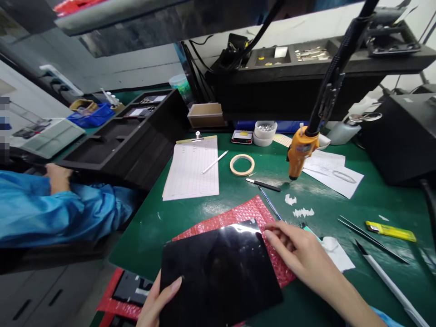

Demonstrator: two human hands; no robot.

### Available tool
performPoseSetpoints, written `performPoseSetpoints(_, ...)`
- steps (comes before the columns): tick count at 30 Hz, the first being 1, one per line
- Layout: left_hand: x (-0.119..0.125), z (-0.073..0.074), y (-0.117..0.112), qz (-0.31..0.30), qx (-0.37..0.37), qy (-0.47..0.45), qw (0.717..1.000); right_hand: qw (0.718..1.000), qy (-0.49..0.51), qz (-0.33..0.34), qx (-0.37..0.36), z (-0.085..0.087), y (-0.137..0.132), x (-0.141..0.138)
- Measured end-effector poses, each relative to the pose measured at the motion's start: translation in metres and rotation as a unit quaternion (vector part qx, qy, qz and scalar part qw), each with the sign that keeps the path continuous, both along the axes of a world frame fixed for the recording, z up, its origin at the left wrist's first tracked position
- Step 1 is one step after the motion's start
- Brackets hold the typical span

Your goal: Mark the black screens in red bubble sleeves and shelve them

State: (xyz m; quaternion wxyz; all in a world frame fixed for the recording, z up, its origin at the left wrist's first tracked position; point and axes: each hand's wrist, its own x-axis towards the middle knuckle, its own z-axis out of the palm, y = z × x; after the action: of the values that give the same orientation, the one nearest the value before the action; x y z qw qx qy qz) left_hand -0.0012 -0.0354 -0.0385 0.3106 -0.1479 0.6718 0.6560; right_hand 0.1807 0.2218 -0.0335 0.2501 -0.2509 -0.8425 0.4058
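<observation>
Black and glossy, the panel (pixel 218 272) lies at the near edge of the green surface (pixel 190 213), partly over a red bubble-wrap sheet (pixel 245 213). We hold its lower left corner with our left hand (pixel 160 302), thumb on top. Our right hand (pixel 299 252) rests its fingers (pixel 272 236), loosely spread and holding nothing, at the panel's upper right corner. Beyond lie a tape roll (pixel 242 164), a clipboard (pixel 192 168) and a hanging yellow screwdriver (pixel 301 152). A person's blue sleeve (pixel 51 213) is at left.
</observation>
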Motion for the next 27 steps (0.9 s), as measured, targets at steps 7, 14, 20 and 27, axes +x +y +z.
performPoseSetpoints(7,-0.01,-0.016,-0.012,-0.053,-0.014,0.065,0.996,0.945,-0.044,-0.046,0.322,-0.011,0.04,0.0)
performPoseSetpoints(14,-0.025,-0.037,-0.018,-0.156,0.022,0.17,0.973,0.869,-0.135,0.094,0.466,-0.021,0.079,-0.029)
performPoseSetpoints(20,-0.029,-0.009,-0.017,-0.182,-0.165,0.473,0.846,0.956,-0.04,0.065,0.285,0.035,0.084,-0.035)
performPoseSetpoints(27,-0.069,0.043,0.054,-0.438,-0.084,0.595,0.669,0.978,0.08,-0.031,-0.192,0.057,0.036,-0.065)
